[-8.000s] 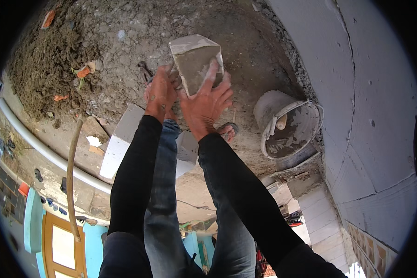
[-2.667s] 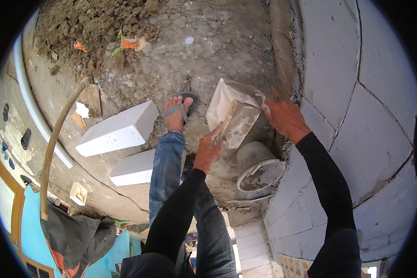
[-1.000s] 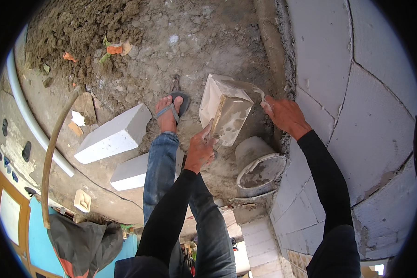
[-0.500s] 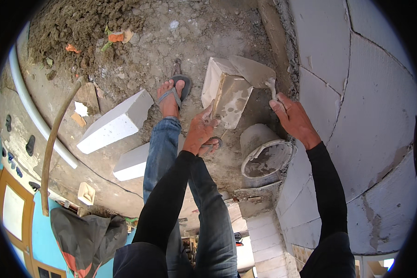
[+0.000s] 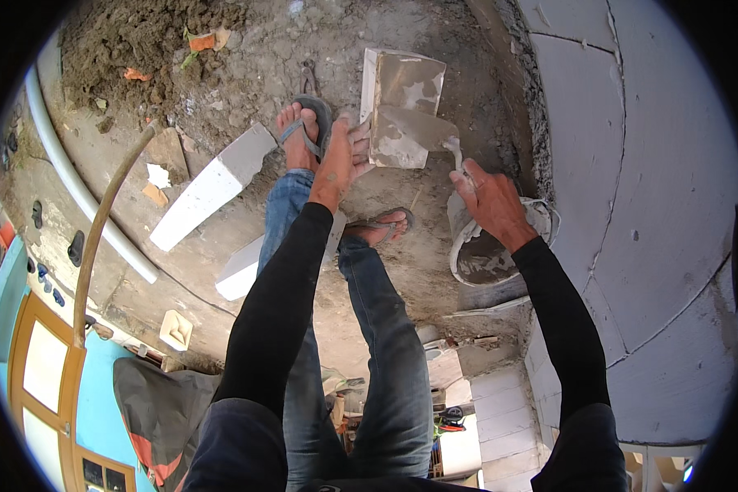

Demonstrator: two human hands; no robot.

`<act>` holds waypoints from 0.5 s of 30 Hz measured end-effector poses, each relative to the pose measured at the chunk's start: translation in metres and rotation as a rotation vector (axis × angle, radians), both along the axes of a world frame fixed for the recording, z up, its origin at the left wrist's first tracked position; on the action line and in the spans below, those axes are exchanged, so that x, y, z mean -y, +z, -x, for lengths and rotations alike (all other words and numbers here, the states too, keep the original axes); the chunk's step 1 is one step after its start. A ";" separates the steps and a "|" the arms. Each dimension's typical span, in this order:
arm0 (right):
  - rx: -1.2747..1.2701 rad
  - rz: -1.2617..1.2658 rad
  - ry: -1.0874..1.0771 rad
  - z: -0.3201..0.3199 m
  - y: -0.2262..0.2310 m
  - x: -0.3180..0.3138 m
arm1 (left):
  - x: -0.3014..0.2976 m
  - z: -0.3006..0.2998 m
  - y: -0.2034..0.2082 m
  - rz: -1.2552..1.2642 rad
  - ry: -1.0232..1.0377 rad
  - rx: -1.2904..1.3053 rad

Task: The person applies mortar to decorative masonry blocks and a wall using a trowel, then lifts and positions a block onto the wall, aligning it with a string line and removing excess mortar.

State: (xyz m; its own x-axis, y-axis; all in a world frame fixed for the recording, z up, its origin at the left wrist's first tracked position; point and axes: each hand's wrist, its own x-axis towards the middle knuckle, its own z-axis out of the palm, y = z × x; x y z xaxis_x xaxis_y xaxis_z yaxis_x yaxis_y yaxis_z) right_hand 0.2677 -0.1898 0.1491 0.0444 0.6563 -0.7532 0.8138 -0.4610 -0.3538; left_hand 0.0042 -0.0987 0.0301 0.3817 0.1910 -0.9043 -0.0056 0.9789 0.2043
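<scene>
Right hand point(image 5: 494, 203) clamped on a trowel point(image 5: 422, 131), blade across the grey-smeared block point(image 5: 410, 80). Left hand point(image 5: 341, 161), fingers extended, at the block's left side.

You stand on rough ground point(image 5: 258, 78). It carries two white blocks point(image 5: 203, 198) and a pale pipe point(image 5: 125, 250) to your left.

The view is taken from the wearer's head, through the left lens of a fisheye pair, and is pitched steeply down at the ground point(image 5: 250, 70). The grey-topped block point(image 5: 410, 78) is seen from above at close range. Nearer than it, the sleeves point(image 5: 279, 307) are caught; to its right, the wall point(image 5: 664, 213) is shown bowed; far to its left, the door point(image 5: 46, 365) is included.
</scene>
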 end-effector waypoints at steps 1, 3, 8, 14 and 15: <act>-0.031 -0.005 0.094 0.004 -0.004 0.021 | 0.001 -0.001 0.002 -0.008 -0.010 -0.052; -0.086 -0.020 0.286 0.010 -0.001 0.055 | 0.000 0.004 0.004 -0.029 0.003 -0.054; 0.022 -0.110 -0.188 0.005 -0.006 0.068 | -0.006 -0.005 0.017 -0.090 0.028 -0.072; -0.045 -0.043 -0.254 0.043 0.022 0.173 | 0.001 0.017 0.005 -0.321 -0.275 -0.219; 0.018 -0.161 -0.433 0.047 0.023 0.216 | 0.003 0.016 0.001 -0.372 -0.319 -0.173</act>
State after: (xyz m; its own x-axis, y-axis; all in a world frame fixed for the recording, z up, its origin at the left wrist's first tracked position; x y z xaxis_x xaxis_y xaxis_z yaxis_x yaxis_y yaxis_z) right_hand 0.2203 -0.4059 0.1725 0.3525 0.6832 -0.6396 0.5650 -0.7002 -0.4365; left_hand -0.0117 -0.1018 0.0311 0.3247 0.4104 -0.8521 0.3454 0.7872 0.5108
